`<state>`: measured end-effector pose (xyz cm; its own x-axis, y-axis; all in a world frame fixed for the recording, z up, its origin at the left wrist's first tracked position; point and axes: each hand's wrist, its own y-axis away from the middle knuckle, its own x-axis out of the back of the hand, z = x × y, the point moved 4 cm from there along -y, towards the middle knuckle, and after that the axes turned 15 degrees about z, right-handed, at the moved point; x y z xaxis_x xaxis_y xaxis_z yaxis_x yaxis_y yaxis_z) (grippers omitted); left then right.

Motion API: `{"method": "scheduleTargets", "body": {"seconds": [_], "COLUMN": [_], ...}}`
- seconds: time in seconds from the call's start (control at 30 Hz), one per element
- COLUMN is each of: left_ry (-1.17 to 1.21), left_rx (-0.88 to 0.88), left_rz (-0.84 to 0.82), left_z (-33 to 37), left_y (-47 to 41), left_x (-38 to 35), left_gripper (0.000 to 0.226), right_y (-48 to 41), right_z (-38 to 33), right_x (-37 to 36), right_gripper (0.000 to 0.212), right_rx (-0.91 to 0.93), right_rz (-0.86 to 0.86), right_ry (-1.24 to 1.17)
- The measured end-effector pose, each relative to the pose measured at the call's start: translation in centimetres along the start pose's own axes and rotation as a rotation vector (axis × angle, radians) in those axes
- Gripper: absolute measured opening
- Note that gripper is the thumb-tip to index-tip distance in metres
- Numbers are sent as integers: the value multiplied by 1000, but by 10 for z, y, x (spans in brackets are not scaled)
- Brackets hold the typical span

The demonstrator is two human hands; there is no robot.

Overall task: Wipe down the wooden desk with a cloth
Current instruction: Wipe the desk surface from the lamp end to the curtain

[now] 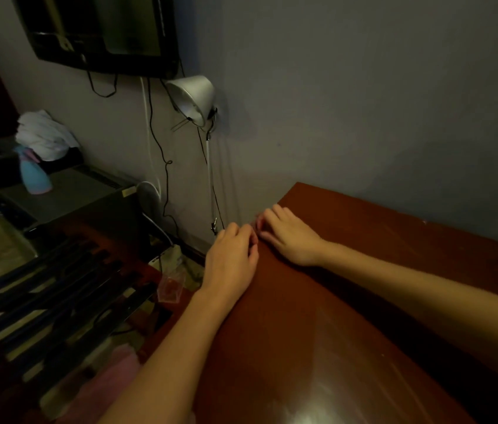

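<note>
The red-brown wooden desk (pixel 348 301) fills the lower right and stands against the grey wall. My two hands meet at its far left edge, close to the corner. My left hand (pixel 232 258) lies palm down over the edge with its fingers curled downward. My right hand (pixel 290 237) rests on the desktop, fingertips bent toward the left hand. What the fingertips touch is hidden. No cloth shows in either hand. A pile of white cloth (pixel 44 134) lies on a dark unit at the far left. Pink fabric (pixel 110 390) lies low beside the desk.
A white desk lamp (pixel 192 97) on a thin arm stands by the desk's corner, with cables hanging down the wall. A blue spray bottle (pixel 34 174) stands on a grey cabinet (pixel 67 194). A dark slatted chair (pixel 49 301) and a small clear box (pixel 171 286) are to the left.
</note>
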<state>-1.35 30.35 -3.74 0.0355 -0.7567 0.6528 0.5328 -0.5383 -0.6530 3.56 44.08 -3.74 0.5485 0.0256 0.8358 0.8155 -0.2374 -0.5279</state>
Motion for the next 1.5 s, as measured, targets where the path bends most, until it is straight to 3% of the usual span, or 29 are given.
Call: {"method": "scheduleTargets", "body": {"seconds": [0.1,0.23,0.4,0.63,0.77,0.87,1.0,1.1,1.17,1.4,1.5], "left_ry": [10,-27,-167,-238,-312,-446,-514,-453,-421,-257,-179], "left_rx": [32,2,59,215,215,199,235,277,297,313,321], "left_rz": [-39,-203,-75,64,74,61,10,-97,-148,-31,7], "left_z": [2,7,-16,-22,-14,-15,-23,-25,-27,-38,-46], "left_y": [-1,-2,29,123,148,162,176,183,186,178,175], "left_x": [5,29,112,180,184,187,188,188,188,196,204], "left_gripper": [10,13,16,17,28,49,72,81,86,60,30], "right_y": [34,26,-7,17,66,77,45,23,19,101,123], "right_z": [13,69,54,-92,-116,-80,-25,-34,-68,-207,-180], "right_x": [26,35,14,-3,19,36,33,17,8,26,45], "right_gripper": [13,15,26,23,16,14,22,27,29,17,13], "right_rx": [-14,-274,-461,-68,107,23,-248,-351,-318,188,152], "right_rz": [-34,-22,71,-27,-31,-45,5,45,37,-48,-73], "right_ry": [-43,101,203,-28,-115,-96,86,155,116,-188,-226]}}
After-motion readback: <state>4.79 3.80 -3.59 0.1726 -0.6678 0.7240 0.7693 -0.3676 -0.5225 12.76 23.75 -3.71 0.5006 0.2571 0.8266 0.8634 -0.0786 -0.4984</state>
